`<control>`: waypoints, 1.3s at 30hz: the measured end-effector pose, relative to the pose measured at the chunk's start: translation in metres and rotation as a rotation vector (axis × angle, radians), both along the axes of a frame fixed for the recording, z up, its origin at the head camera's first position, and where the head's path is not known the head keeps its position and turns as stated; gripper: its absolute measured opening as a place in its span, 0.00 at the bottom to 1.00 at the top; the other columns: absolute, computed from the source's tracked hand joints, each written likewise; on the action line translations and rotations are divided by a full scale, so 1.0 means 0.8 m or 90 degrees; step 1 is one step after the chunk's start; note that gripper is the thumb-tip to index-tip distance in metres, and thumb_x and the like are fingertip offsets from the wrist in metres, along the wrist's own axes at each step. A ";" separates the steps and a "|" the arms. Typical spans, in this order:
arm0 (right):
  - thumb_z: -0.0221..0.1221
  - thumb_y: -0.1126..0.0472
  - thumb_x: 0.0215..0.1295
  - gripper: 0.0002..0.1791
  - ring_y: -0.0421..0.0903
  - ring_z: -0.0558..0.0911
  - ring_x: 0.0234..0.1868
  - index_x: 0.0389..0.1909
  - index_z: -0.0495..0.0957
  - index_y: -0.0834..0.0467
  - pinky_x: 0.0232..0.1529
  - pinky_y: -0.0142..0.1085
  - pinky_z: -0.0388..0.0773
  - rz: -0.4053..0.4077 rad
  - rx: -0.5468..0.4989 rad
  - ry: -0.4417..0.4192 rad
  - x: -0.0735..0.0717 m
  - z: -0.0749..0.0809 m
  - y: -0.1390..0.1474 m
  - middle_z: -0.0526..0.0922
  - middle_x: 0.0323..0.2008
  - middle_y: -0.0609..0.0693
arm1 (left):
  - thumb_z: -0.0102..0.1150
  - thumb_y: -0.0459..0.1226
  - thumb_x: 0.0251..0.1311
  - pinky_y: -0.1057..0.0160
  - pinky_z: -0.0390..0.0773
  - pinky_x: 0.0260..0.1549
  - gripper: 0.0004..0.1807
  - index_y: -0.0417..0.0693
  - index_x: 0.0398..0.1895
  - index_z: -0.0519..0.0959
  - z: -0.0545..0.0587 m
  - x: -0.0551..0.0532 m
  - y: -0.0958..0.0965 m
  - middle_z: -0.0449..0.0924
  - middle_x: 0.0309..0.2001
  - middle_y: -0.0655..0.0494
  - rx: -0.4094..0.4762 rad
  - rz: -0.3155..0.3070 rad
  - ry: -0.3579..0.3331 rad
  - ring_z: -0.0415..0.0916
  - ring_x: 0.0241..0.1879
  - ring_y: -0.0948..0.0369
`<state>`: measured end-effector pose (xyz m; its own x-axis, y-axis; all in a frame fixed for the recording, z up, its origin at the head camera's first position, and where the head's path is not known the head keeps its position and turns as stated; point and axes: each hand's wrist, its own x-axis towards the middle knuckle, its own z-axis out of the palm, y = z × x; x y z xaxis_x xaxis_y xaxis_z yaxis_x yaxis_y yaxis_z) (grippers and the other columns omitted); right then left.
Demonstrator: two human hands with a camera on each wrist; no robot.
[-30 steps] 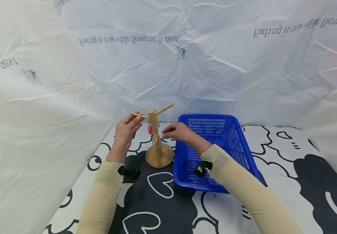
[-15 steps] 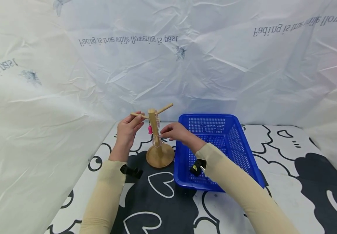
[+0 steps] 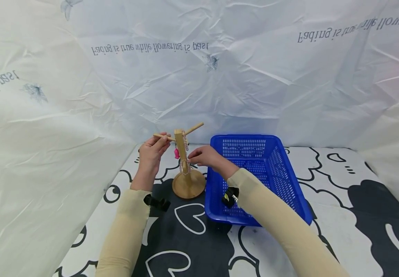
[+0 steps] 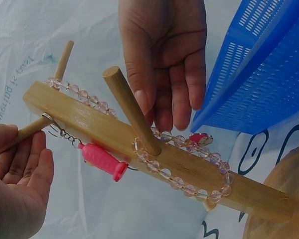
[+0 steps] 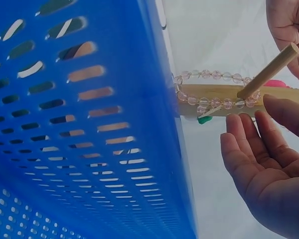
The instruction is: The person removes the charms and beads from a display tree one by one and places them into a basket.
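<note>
The clear-pink beaded bracelet (image 4: 177, 183) hangs looped over the front peg (image 4: 128, 102), lying round the post of the wooden stand (image 3: 180, 148); a small red-pink charm (image 4: 200, 140) shows by its beads. Your R hand (image 3: 208, 157) is right beside it: fingers loosely bent, thumb apart, nothing seen in the grasp. Can't tell if your fingertips touch the beads.

Your L hand (image 3: 149, 156) pinches the L peg (image 3: 159, 135), thumb on one side, fingers on the other, nr its outer end. Same peg carries a pink charm (image 4: 102, 160) on a metal chain + ring, up close to the post & apart from your fingers. A 2nd beaded bracelet (image 4: 83, 94) hangs at the root of the R peg (image 3: 195, 128), on the far side of the post. Sth green (image 5: 205, 120) shows just under the post from your R wrist cam.

Stand is upright on its round base (image 3: 189, 190), just L of the blue basket (image 3: 234, 220); your R forearm reaches across the basket. Both sit on a b/w cartoon-print cloth (image 3: 192, 242). You've beige sleeves (image 3: 121, 234) w/ a black device (image 3: 157, 202) nr each wrist. Behind: wrinkled whitish sheet (image 3: 199, 96) w/ upside-down lettering.
</note>
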<state>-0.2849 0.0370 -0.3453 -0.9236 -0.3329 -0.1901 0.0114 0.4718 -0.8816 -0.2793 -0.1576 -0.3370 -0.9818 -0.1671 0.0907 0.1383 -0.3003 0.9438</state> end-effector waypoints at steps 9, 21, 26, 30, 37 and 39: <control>0.62 0.61 0.71 0.15 0.58 0.82 0.61 0.54 0.84 0.65 0.64 0.45 0.84 -0.002 -0.005 -0.014 -0.002 -0.001 -0.004 0.85 0.57 0.61 | 0.58 0.31 0.72 0.73 0.86 0.51 0.11 0.35 0.54 0.79 0.000 0.002 -0.002 0.88 0.33 0.69 -0.015 -0.009 0.015 0.86 0.40 0.71; 0.63 0.60 0.71 0.16 0.57 0.85 0.59 0.55 0.84 0.64 0.63 0.45 0.84 -0.022 -0.008 -0.037 -0.003 -0.004 -0.009 0.86 0.55 0.61 | 0.57 0.30 0.72 0.73 0.86 0.49 0.08 0.50 0.37 0.83 -0.001 0.002 0.001 0.88 0.34 0.66 0.010 -0.010 0.028 0.87 0.40 0.70; 0.63 0.60 0.71 0.16 0.56 0.86 0.59 0.55 0.83 0.64 0.63 0.44 0.84 -0.033 -0.011 -0.050 -0.004 -0.006 -0.010 0.86 0.56 0.61 | 0.58 0.29 0.71 0.73 0.86 0.49 0.09 0.52 0.35 0.83 -0.001 0.002 0.001 0.88 0.33 0.66 0.015 -0.009 0.026 0.87 0.40 0.70; 0.63 0.59 0.71 0.17 0.55 0.86 0.59 0.55 0.84 0.63 0.63 0.44 0.84 -0.037 -0.013 -0.063 -0.004 -0.006 -0.010 0.86 0.56 0.60 | 0.58 0.30 0.71 0.73 0.86 0.49 0.07 0.50 0.38 0.83 -0.002 0.002 0.000 0.88 0.33 0.66 0.010 -0.008 0.020 0.87 0.40 0.70; 0.64 0.59 0.71 0.16 0.53 0.87 0.56 0.54 0.85 0.63 0.62 0.43 0.85 -0.035 -0.018 -0.066 -0.004 -0.006 -0.008 0.87 0.54 0.60 | 0.59 0.31 0.71 0.72 0.86 0.51 0.05 0.42 0.45 0.81 -0.001 0.001 0.001 0.87 0.34 0.67 0.002 0.001 0.015 0.87 0.41 0.70; 0.64 0.58 0.71 0.16 0.54 0.87 0.57 0.53 0.85 0.63 0.62 0.43 0.85 -0.032 -0.018 -0.067 -0.005 -0.005 -0.009 0.88 0.54 0.60 | 0.59 0.31 0.71 0.72 0.86 0.50 0.05 0.42 0.45 0.81 -0.001 0.001 0.001 0.87 0.34 0.67 0.000 0.000 0.016 0.87 0.41 0.70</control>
